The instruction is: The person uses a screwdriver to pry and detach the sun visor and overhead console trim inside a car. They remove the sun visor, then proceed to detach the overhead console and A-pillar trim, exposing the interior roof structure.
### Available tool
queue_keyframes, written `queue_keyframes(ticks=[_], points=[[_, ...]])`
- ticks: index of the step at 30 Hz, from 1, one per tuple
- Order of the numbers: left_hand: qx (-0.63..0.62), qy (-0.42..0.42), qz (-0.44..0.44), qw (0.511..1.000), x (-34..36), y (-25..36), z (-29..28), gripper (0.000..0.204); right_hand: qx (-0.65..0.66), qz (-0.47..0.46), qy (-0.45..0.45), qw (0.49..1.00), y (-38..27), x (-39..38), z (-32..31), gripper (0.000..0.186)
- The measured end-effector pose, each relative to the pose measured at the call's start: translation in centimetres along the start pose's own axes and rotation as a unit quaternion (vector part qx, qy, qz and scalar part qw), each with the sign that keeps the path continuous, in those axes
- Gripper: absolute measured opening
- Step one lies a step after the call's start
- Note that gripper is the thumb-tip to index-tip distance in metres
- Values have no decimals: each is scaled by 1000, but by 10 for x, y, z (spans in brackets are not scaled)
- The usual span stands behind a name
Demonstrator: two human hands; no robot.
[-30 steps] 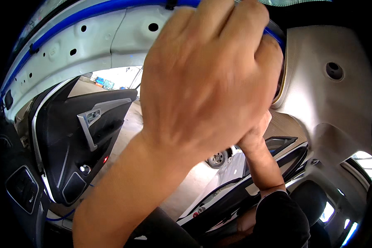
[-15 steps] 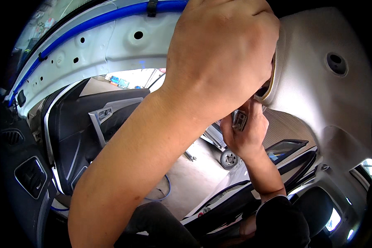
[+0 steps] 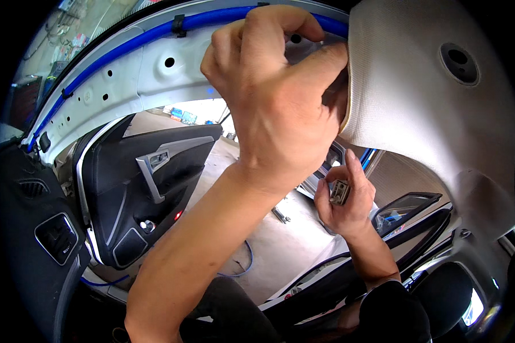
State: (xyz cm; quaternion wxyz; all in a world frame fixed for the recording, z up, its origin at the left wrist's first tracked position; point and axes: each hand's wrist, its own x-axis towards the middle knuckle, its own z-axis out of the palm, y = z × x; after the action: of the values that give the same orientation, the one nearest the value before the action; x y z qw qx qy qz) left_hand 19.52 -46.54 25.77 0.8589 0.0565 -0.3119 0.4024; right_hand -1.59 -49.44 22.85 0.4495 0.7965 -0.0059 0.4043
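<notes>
My left hand (image 3: pixel 277 106) is raised at the front edge of the beige headliner (image 3: pixel 395 86). Its fingers are bent but apart, and the thumb reaches the headliner's edge. I see nothing gripped between thumb and forefinger; part of this hand is hidden from view. Lower and to the right, my right hand (image 3: pixel 352 203) is turned palm up below the headliner. Against its palm and curled fingers it holds a small grey rectangular part (image 3: pixel 340 192) with slots, whose exact kind I cannot tell.
A blue tube (image 3: pixel 126 48) is strapped along the bare white roof frame (image 3: pixel 154 77). Beyond my left arm stands an open black door (image 3: pixel 117 171). The dashboard (image 3: pixel 26 211) lies at the left. Another open door (image 3: pixel 409 214) is near my right forearm.
My left hand has shifted left and its fingers have spread, showing the thumb. My right hand has dropped slightly, with the grey part more visible. The whole view has shifted a little.
</notes>
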Motion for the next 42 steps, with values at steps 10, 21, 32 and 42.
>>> queue_keyframes(ticks=[10,21,32,42], points=[[-10,-18,79,997,7,-5,-7,20,20,58,-40,997,0,-20,-1,70],[-19,-23,144,989,19,-8,-10,18,52,82,-45,994,4,-41,14,64],[17,-42,134,990,28,-6,-5,17,119,107,-18,987,-12,-38,16,62],[46,-38,77,995,16,4,-10,9,18,43,31,998,-26,6,-20,78]])
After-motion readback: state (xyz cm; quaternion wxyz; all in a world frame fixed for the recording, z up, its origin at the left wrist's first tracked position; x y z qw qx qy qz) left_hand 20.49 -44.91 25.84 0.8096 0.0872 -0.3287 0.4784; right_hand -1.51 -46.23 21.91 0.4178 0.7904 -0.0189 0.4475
